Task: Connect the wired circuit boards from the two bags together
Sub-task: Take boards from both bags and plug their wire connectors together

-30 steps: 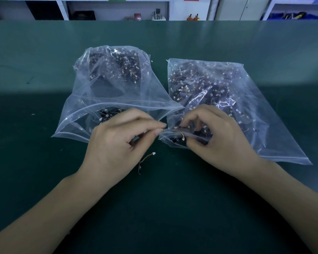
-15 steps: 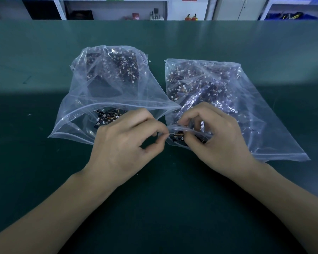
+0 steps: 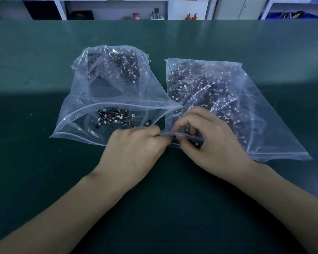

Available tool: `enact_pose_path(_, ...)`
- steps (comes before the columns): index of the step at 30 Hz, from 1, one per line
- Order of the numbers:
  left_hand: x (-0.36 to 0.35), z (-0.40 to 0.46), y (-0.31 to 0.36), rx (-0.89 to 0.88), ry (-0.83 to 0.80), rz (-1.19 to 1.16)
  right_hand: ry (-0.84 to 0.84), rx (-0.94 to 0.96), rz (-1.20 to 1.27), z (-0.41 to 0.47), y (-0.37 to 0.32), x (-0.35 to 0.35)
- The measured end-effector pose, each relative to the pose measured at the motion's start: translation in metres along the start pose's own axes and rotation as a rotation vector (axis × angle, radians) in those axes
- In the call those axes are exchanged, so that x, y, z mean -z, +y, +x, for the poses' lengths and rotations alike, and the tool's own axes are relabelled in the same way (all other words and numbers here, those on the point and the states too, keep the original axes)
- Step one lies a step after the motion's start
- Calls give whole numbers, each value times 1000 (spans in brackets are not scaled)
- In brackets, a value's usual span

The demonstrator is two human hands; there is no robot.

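Two clear zip bags lie side by side on the green table. The left bag (image 3: 77,138) gapes toward me, with several small black wired circuit boards (image 3: 114,119) loose near its mouth. The right bag (image 3: 255,110) is full of similar boards with white connectors. My left hand (image 3: 134,145) pinches the right bag's rim (image 3: 165,134) at its near left corner. My right hand (image 3: 215,142) has its fingers inside that mouth and its thumb below, pinched around a small dark board (image 3: 174,139).
The green table (image 3: 44,52) stretches far beyond the bags and toward me. White shelving with small items (image 3: 154,12) and blue bins (image 3: 292,14) stand behind the table's far edge.
My left hand slid right from over the left bag's mouth to the right bag's rim. The wired piece dangling below it a second ago is now hidden. The right hand stays in the bag mouth.
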State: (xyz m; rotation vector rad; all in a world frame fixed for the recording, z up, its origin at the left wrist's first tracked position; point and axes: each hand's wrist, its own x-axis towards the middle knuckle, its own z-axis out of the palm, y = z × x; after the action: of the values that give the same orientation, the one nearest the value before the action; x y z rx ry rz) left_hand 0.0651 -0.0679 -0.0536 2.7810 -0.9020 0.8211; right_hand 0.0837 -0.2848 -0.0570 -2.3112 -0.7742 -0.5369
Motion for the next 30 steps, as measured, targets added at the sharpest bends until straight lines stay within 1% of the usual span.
enact_pose_path(3, 0, 0, 0, -9, 14, -30, -66, -20, -54, 0, 0, -2)
enact_pose_path(8, 5, -1, -3, -11, 122, -111, -48, -30, -82, 1, 2, -1)
enact_pose_path(11, 9, -2, -7, -12, 144, -133, -43, -26, -117, 2, 2, -1)
enact_pose_path(13, 13, -3, -13, -9, 109, -90, -35, -16, -169, 3, 3, -1)
enact_pose_path(16, 16, -7, -21, 1, -5, -8, -39, 6, -218, 3, 1, 0)
enact_pose_path(21, 11, -8, -21, 126, -172, 63, -38, 6, -218, 1, -5, 1)
enact_pose_path(24, 8, -9, -20, 145, -195, 20, -42, -14, -206, 1, -5, 3)
enact_pose_path(30, 7, -9, -15, 71, -240, -150, -54, -32, -148, 1, -4, 2)
